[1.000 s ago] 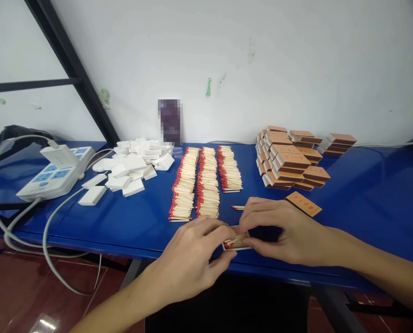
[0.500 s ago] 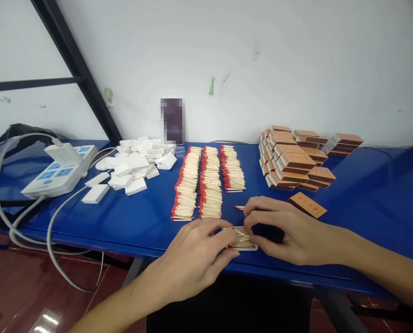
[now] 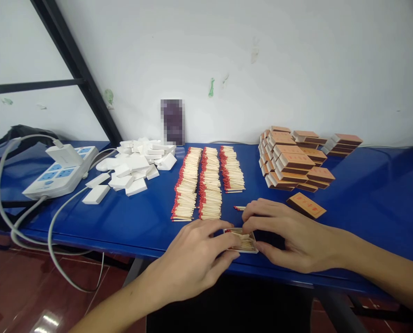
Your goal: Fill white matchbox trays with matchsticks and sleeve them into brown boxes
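A small white matchbox tray point(image 3: 251, 250) filled with matches point(image 3: 245, 241) lies at the table's front edge, between my two hands. My left hand point(image 3: 201, 252) grips its left end, with the index finger laid over the matches inside. At the right end, my right hand point(image 3: 290, 233) has its thumb against the corner and its fingertips at the matches. A few loose matches point(image 3: 239, 208) lie behind the tray, partly hidden by my right hand. Beside that hand is a single orange matchbox sleeve point(image 3: 306, 205).
Red-headed matches point(image 3: 210, 185) lie in three long rows on the blue table point(image 3: 151, 231). A heap of white trays point(image 3: 133, 164) is at left, near a power strip point(image 3: 60, 173) with cables. Orange matchboxes point(image 3: 293, 157) are stacked at right. A pixelated dark object point(image 3: 173, 122) leans on the wall.
My left index finger has reached further right over the matches. My right fingers have shifted slightly left over the tray. The matches inside look somewhat rearranged.
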`<action>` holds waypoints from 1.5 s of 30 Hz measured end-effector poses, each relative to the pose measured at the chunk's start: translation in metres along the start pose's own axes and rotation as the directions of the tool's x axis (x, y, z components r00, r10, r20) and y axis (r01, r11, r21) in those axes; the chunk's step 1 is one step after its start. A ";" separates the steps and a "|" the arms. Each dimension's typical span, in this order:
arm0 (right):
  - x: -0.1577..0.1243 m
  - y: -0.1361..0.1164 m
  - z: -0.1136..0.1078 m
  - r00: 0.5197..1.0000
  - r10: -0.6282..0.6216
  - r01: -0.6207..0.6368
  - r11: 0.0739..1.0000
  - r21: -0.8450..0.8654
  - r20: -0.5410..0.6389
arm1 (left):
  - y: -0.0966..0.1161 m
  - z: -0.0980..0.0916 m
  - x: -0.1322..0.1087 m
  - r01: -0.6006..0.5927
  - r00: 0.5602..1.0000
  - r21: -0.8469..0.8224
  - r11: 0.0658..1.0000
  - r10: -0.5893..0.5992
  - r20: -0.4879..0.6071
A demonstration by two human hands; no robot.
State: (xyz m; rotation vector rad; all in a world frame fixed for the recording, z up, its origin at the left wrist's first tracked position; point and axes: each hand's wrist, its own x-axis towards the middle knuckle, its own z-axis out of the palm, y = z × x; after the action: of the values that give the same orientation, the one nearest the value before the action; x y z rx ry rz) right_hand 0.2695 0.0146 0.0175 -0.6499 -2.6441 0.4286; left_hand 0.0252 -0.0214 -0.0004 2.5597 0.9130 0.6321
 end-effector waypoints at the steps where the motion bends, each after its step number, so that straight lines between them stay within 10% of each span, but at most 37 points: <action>1: 0.000 0.001 0.001 1.000 0.002 -0.002 1.000 -0.007 -0.007 | 0.000 0.000 0.000 -0.001 1.000 -0.006 1.000 0.001 -0.007; 45: 0.008 -0.004 0.006 0.988 0.145 -0.140 0.987 0.080 -0.056 | 0.000 -0.001 0.000 -0.031 1.000 0.059 0.998 0.031 -0.003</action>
State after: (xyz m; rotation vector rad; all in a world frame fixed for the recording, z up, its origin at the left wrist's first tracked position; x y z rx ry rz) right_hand 0.2588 0.0144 0.0155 -0.8173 -2.5193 0.5386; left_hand 0.0247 -0.0219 0.0002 2.6304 0.9076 0.6276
